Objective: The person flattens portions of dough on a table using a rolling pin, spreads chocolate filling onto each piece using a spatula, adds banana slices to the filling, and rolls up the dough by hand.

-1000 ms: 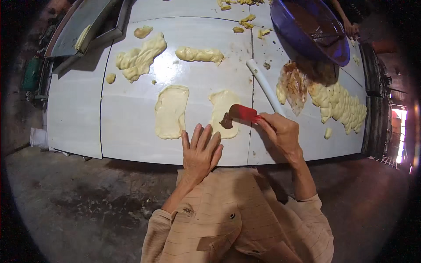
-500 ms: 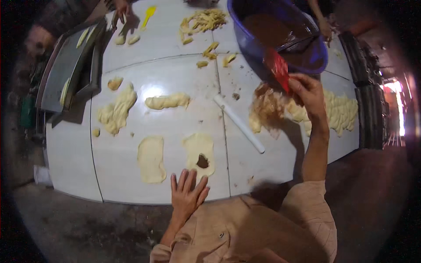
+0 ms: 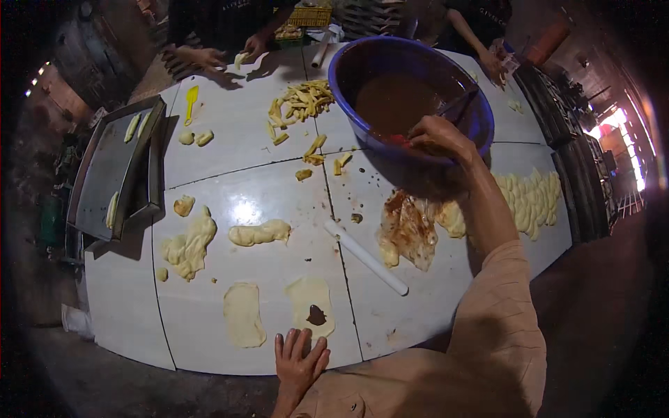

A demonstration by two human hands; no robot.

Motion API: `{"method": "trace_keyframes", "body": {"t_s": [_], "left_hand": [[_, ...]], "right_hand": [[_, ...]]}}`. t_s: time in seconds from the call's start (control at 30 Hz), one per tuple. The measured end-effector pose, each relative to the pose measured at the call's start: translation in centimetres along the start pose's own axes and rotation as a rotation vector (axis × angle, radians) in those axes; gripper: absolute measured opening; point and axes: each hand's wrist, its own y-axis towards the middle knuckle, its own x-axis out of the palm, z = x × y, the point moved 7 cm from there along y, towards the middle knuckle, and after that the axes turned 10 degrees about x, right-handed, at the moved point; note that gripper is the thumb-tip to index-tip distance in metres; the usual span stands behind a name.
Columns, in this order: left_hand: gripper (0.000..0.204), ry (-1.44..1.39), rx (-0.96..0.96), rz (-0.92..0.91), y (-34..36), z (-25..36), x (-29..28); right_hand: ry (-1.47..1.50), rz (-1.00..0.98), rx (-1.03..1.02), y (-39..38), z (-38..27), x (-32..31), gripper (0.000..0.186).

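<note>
My right hand (image 3: 442, 139) reaches over the near rim of a blue plastic tub (image 3: 341, 104), fingers closed round a red scraper (image 3: 398, 141). Only a bit of the scraper shows; its end dips toward the brown filling (image 3: 387, 97). At the table's front edge my left hand (image 3: 300, 366) rests flat, fingers spread, by the lower end of a rolled-out dough sheet (image 3: 301, 296). A dark brown dab (image 3: 316, 315) sits on that sheet. Beside it, to the left, lies a second, plain dough sheet (image 3: 242, 317).
A white rolling pin (image 3: 369, 259) lies mid-table, near a smeared plastic bag (image 3: 411, 233) and rows of dough pieces (image 3: 526, 198). Dough lumps (image 3: 189, 244), a dough roll (image 3: 259, 233), yellow strips (image 3: 303, 101) and metal trays (image 3: 115, 174) are leftward. Co-workers' hands (image 3: 209, 59) work at the far side.
My right hand has carried the red scraper from above the table to inside the tub. The view has tilted up, showing more of the co-workers. My left hand stays by the dough sheet.
</note>
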Motion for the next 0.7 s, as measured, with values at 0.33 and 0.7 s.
{"method": "trace_keyframes", "body": {"t_s": [0.33,0.7], "left_hand": [[0.039,0.091,0.014,0.058,-0.6,0.2,0.0],[0.033,0.075,0.039,0.116,-0.1,0.2,-0.2]], "right_hand": [[0.708,-0.214,0.231,-1.2,1.7,0.4,0.04],[0.272,-0.072,0.087,3.3,4.1,2.1,0.031]]}}
